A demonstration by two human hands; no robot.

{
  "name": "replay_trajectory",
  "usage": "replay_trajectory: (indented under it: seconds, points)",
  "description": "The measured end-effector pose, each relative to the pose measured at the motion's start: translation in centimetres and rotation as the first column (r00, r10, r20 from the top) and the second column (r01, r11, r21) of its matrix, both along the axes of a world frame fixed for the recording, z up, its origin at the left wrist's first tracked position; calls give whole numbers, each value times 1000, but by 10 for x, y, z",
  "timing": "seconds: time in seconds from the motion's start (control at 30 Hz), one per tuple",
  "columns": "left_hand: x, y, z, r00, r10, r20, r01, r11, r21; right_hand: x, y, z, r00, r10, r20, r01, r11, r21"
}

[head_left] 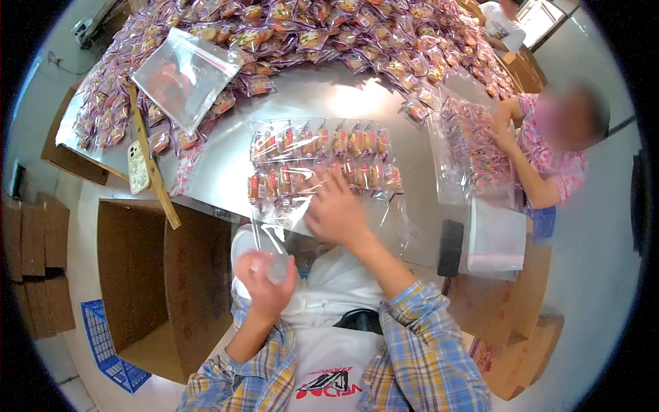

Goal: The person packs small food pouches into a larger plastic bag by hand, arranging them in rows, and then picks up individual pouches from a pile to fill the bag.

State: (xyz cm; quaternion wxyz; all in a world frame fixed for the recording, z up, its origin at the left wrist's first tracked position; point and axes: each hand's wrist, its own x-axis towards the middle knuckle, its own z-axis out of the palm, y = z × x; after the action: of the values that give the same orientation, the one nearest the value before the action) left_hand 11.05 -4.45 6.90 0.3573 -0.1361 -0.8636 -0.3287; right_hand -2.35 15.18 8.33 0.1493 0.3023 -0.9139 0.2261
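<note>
A clear plastic bag [347, 156] lies on the metal table in front of me, with two rows of small wrapped snack packs [357, 142] inside. My right hand [336, 209] rests on the lower row through the film, fingers stretched out and somewhat blurred. Below the bag's near left corner, my left hand [266, 283] is raised over my lap, its thumb apart from the curled, blurred fingers. Loose film from the bag's near end hangs close to that hand; whether it touches the film I cannot make out.
A large heap of wrapped snacks [309, 34] covers the table's far side. Empty clear bags [185, 79], a wooden strip [152, 161] and a phone [138, 168] lie left. On the right, a co-worker [542, 151] handles another filled bag [473, 137]. An open carton [165, 288] stands at lower left.
</note>
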Motion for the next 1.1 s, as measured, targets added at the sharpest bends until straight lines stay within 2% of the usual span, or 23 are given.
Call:
replay_trajectory:
  seconds: [0.03, 0.07, 0.1, 0.13, 0.17, 0.2, 0.3, 0.37, 0.4, 0.43, 0.53, 0.57, 0.67, 0.7, 0.77, 0.87, 0.9, 1.0, 1.07, 1.1]
  points:
    - [-9, 2, 11, 989, 125, 82, -129, 991, 43, 3, -7, 2, 999, 29, -36, -24, 990, 139]
    - [-16, 3, 16, 954, 246, 170, -261, 963, 73, 6, -18, -10, 999, 18, -31, -16, 998, 66]
    - [-21, -2, 8, 907, 60, 416, -201, 931, 303, 4, -25, -7, 995, 61, -82, -59, 998, 29]
    - [-29, -7, -3, 844, -109, 526, -146, 895, 421, 0, -34, 0, 986, 101, -133, -104, 995, -11]
    - [-31, -10, -7, 742, -180, 645, -141, 899, 414, -2, -44, 5, 972, 138, -189, -150, 987, -51]
    - [-35, -10, -4, 622, -248, 742, -130, 902, 411, -3, -56, 1, 972, 107, -208, -116, 993, -32]
    - [-22, -5, -16, 779, -180, 601, -135, 887, 441, -2, -70, -9, 968, -1, -252, -4, 1000, -17]
    - [-8, -14, -39, 763, -222, 608, -246, 770, 589, -5, -70, -21, 946, -12, -325, 7, 1000, -17]
    - [-9, -15, -35, 754, -245, 610, -301, 696, 651, -8, -71, -26, 933, -17, -358, 12, 1000, -15]
    - [-5, -17, -30, 732, -230, 641, -275, 761, 587, -11, -71, -32, 895, -17, -446, 19, 1000, -1]
    - [0, -17, -21, 727, -251, 640, -239, 780, 578, -11, -77, -46, 896, -52, -440, 32, 998, -52]
    - [2, -19, -28, 757, -232, 611, -168, 834, 525, -12, -87, -65, 927, -117, -355, 68, 987, -147]
    - [3, -17, -20, 720, -211, 661, -213, 839, 500, -10, -86, -50, 892, -119, -437, 91, 992, -84]
    - [4, -16, -25, 733, -221, 644, -188, 844, 503, -11, -93, -67, 925, -187, -331, 146, 979, -145]
    - [9, -19, -37, 752, -232, 617, -144, 856, 497, -12, -95, -68, 940, -207, -272, 172, 974, -146]
    - [7, -18, -25, 777, -205, 596, -94, 897, 431, -16, -100, -66, 948, -172, -269, 134, 979, -153]
    - [7, -18, -17, 759, -188, 623, -104, 910, 402, -15, -97, -58, 940, -149, -306, 117, 986, -121]
    - [4, -21, -7, 751, -168, 638, -117, 917, 380, -14, -100, -64, 959, -152, -240, 124, 984, -127]
    - [2, -27, -3, 735, -135, 665, -149, 924, 351, -14, -106, -69, 973, -192, -125, 168, 969, -180]
    - [2, -30, -1, 725, -121, 678, -161, 927, 337, -11, -102, -59, 984, -134, -119, 122, 987, -102]
